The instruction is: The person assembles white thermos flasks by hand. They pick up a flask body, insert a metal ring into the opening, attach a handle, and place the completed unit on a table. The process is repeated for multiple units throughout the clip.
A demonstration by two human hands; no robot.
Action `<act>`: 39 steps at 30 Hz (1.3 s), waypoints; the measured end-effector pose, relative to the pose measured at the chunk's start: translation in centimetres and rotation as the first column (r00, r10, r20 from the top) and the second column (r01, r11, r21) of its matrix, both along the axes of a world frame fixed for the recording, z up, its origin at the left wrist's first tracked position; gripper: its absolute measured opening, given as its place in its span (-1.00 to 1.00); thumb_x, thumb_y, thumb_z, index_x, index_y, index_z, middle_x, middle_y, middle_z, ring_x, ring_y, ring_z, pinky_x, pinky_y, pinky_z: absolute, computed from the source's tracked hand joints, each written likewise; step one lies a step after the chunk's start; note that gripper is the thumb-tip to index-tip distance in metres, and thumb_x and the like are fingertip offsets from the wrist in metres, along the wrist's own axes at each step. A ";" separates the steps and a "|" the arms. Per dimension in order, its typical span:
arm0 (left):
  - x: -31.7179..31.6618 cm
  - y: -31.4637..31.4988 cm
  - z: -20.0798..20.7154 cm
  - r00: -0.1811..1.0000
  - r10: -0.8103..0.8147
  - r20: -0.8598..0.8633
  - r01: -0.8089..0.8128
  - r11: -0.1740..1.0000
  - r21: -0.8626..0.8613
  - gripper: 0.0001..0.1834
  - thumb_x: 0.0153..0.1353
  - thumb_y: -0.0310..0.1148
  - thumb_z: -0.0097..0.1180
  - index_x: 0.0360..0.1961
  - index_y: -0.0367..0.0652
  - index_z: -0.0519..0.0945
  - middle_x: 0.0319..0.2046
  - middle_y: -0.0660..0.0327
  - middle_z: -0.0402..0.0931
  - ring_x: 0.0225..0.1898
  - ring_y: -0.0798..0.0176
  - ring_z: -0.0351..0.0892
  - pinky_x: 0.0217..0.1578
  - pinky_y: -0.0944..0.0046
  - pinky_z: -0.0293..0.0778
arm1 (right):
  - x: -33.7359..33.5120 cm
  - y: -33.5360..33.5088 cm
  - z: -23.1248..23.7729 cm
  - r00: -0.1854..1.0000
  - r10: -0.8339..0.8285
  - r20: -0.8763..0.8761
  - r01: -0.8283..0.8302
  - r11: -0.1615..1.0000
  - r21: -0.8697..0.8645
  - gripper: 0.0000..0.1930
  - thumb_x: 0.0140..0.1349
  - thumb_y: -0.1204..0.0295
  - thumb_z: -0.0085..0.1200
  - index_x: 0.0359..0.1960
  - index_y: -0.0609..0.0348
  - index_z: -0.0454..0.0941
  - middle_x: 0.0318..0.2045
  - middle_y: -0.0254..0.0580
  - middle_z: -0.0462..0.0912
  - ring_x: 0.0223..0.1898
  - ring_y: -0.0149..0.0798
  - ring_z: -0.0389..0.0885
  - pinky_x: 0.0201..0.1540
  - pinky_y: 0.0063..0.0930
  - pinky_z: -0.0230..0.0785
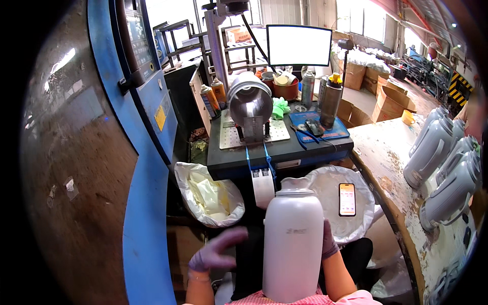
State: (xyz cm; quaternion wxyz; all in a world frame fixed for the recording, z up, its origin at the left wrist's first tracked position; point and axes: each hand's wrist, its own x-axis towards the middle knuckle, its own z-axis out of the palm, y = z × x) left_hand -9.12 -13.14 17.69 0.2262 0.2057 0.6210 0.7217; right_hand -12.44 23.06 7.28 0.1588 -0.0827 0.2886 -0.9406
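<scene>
Purple-gloved, our right hand (329, 243) lies along the right side of the pale grey jug (294, 254), which hides most of its fingers, so we cannot tell how far they close. We hold the blurred left hand (209, 255) open, thumb and fingers parted and gripping nothing. Upright before our pink checked garment (252, 299), the jug is just right of those left fingertips, apart from them.

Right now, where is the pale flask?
The flask is low in the head view, just right of centre, between the open left hand and the right hand.
</scene>
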 end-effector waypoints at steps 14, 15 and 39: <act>-4.0 8.2 -1.7 0.976 0.206 0.076 -0.215 0.965 0.150 -0.43 0.32 -0.10 0.04 0.20 -0.30 0.48 0.14 0.05 0.50 0.17 0.10 0.47 0.24 0.14 0.33 | 20.2 15.8 9.6 0.638 -0.264 -0.723 0.630 -0.361 0.688 -0.52 0.20 0.42 0.27 0.17 0.22 0.47 0.03 -0.06 0.55 0.11 -0.12 0.52 0.23 -0.26 0.37; -2.9 7.4 -1.0 0.965 0.221 0.138 -0.246 0.949 0.197 -0.45 0.35 -0.10 0.04 0.22 -0.27 0.47 0.14 0.05 0.51 0.16 0.09 0.50 0.23 0.11 0.37 | 23.1 19.8 10.0 0.523 -0.345 -0.779 0.603 -0.495 0.625 -0.54 0.19 0.49 0.26 0.14 0.24 0.48 0.01 -0.10 0.56 0.10 -0.12 0.51 0.22 -0.28 0.37; 14.6 7.3 7.3 0.860 0.430 -0.274 -0.202 0.781 0.591 -0.26 0.34 0.14 -0.07 0.26 -0.30 0.34 0.09 0.03 0.46 0.21 -0.02 0.43 0.24 0.01 0.39 | 49.9 47.6 3.9 0.494 -0.255 -0.831 -0.498 -0.867 -0.029 -0.37 0.15 -0.07 0.07 0.04 0.24 0.59 0.03 0.00 0.63 0.07 -0.03 0.58 0.18 -0.17 0.37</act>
